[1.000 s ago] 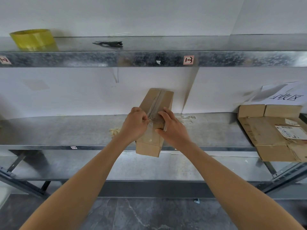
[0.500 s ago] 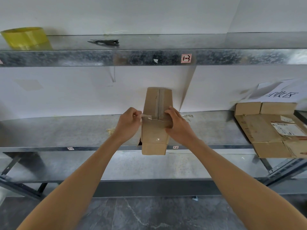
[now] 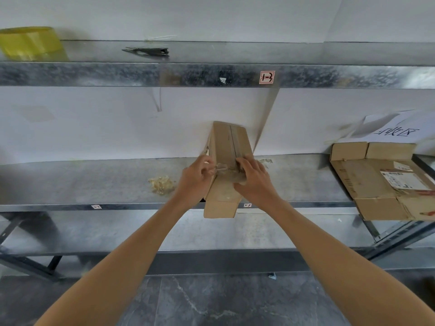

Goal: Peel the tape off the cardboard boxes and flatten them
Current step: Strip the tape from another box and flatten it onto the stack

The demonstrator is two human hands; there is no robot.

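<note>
**Thin strip, one-handed brace: the peel could tear or the box could slip**

The cardboard box [image 3: 222,147] is held tilted over the front edge of the middle shelf [image 3: 117,205]. Its near end hangs past that edge and its far end points up toward the back wall.

The left hand [image 3: 196,182] has its fingers curled and pinches a bunched bit of clear tape [image 3: 220,171] at the box's left top edge. The right hand [image 3: 256,184] holds the box, with fingers laid across the top seam and thumb on the near face.

The lifted tape looks narrow and twisted. A sharp sideways pull would likely snap it or strip the paper skin, leaving the rest stuck along the seam. Because the fingers sit on the seam, they may also pin the tape that has to come away. If the pull beats that single brace, the overhanging box could swing off the edge to the floor.

Hidden or unclear:
- **Box underside:** whether it touches the shelf cannot be told.
- **Left fingertips:** they are blurred, so how much tape is free is uncertain.
- **Pale crumpled wad [image 3: 162,184]:** it lies on the shelf left of the hands and may be spent tape.
- **Flattened boxes [image 3: 376,180]:** at the shelf's right end, they are cut off by the frame.
- **Upper shelf:** the black tool [image 3: 148,51] is too blurred to name, and the yellow roll [image 3: 30,43] is clipped at the left.
</note>
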